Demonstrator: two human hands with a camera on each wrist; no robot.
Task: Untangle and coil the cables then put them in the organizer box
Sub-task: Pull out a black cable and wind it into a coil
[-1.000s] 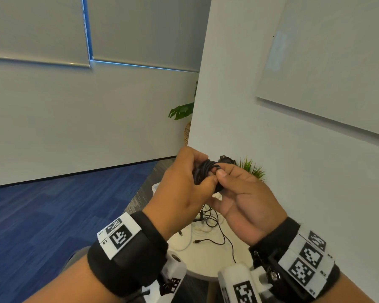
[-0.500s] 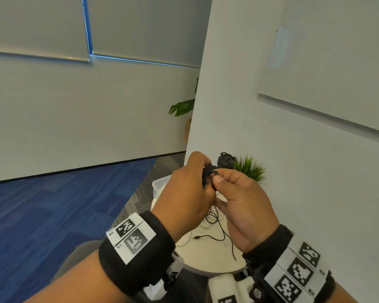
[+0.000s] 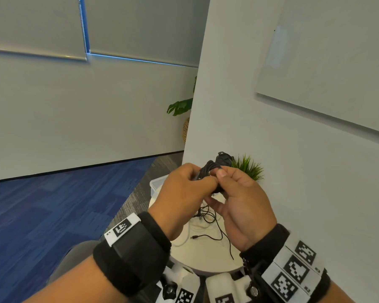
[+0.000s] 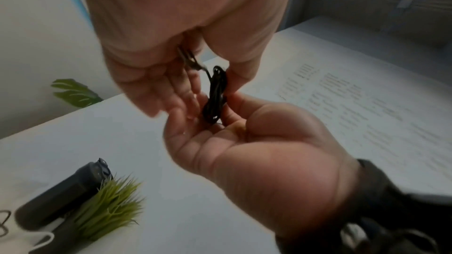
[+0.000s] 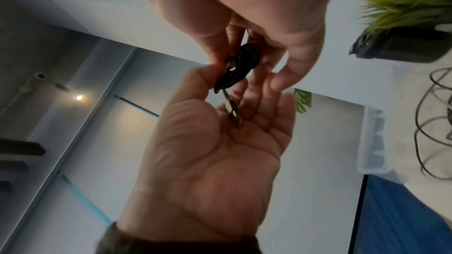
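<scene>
A small black cable coil [image 3: 208,170] is held up in front of me, above the table. My left hand [image 3: 195,178] pinches it from the left and my right hand [image 3: 224,182] grips it from the right, thumb on top. In the left wrist view the coil [image 4: 215,94] stands on edge between both hands' fingers. In the right wrist view the coil [image 5: 238,67] has a metal connector [image 5: 234,112] hanging over the left palm. Loose black and white cables [image 3: 208,217] lie tangled on the round white table [image 3: 206,256]. The clear organizer box [image 3: 157,184] stands at the table's far left edge.
A black cylindrical object [image 3: 223,159] and a small green grass plant [image 3: 248,168] stand at the back of the table against a white wall [image 3: 271,171]. Blue carpet [image 3: 53,215] lies to the left. A leafy plant [image 3: 181,106] stands behind the wall corner.
Both hands have kept hold of the coil and drifted slightly right and away from me. The box's corner has come into sight behind my left hand.
</scene>
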